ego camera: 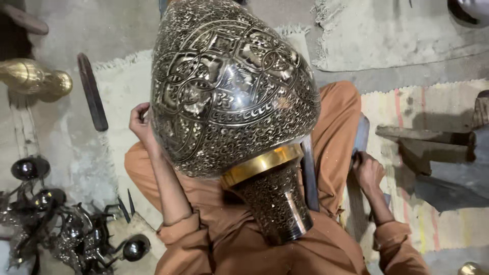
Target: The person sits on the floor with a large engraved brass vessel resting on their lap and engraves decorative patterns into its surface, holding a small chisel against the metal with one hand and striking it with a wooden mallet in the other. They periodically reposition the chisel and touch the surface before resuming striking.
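My left hand [140, 122] curls against the engraved brass vessel [229, 86] (resting on my lap), while my right hand [367, 170] seemingly grips a flat metal tool [359, 140].

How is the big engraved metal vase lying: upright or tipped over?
Tipped: the engraved metal vase lies across the lap, its neck pointing toward the wearer.

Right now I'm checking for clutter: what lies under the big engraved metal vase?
Under the engraved vase show orange-clad legs and pale rug. The left hand touches its side; the lap beneath is covered.
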